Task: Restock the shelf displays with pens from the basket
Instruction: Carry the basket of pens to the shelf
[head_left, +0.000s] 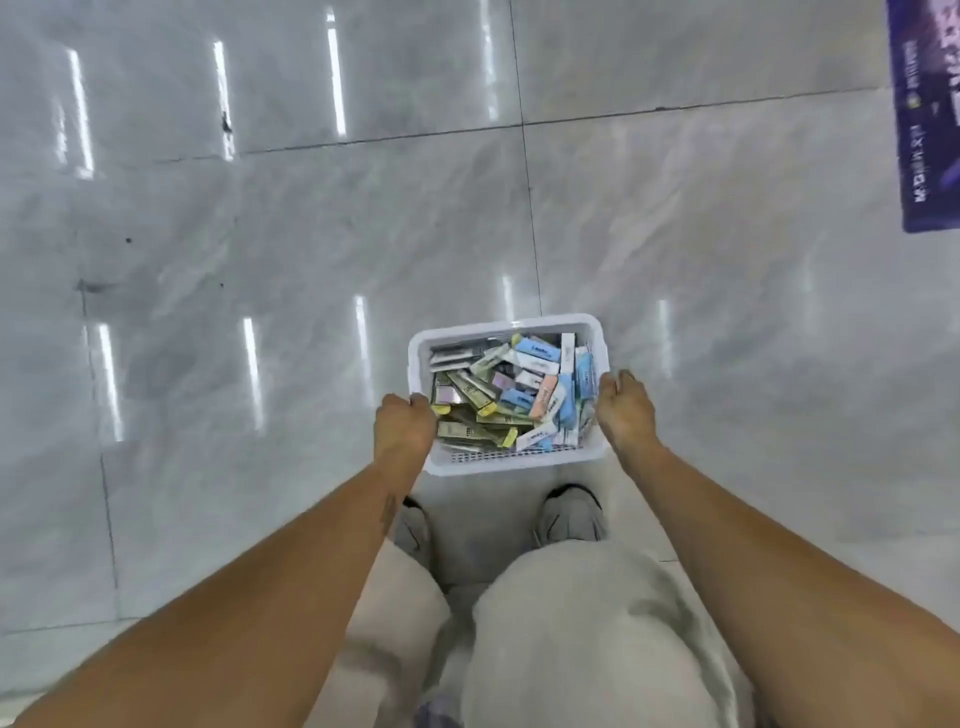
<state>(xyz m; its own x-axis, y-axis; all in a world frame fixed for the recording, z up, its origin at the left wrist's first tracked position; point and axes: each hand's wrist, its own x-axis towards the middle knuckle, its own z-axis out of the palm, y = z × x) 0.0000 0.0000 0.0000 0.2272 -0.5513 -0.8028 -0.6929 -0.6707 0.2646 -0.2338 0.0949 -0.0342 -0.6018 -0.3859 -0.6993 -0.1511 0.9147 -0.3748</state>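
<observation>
Low over the glossy grey tiled floor (260, 234), a white rectangular plastic basket (519, 460) with perforated walls is held between both hands, just ahead of the person's grey sneakers (570, 514). Its long axis runs left to right across the view, slightly tilted so the right end sits a little farther away. Inside lies a loose heap of slim boxed pen packs (511, 392) — olive and yellow ones mostly to the left, pale blue, white and pink ones to the right — pointing every which way, several lying diagonally and a few standing along the right wall. The left hand (404, 423) grips the basket's left rim, fingers curled over the edge. The right hand (625, 402) clamps the right rim the same way, knuckles up. Both bare forearms reach down from the lower corners — beige shorts (571, 623) fill the bottom centre. A purple printed floor mat (922, 130) lies at the upper right edge.
</observation>
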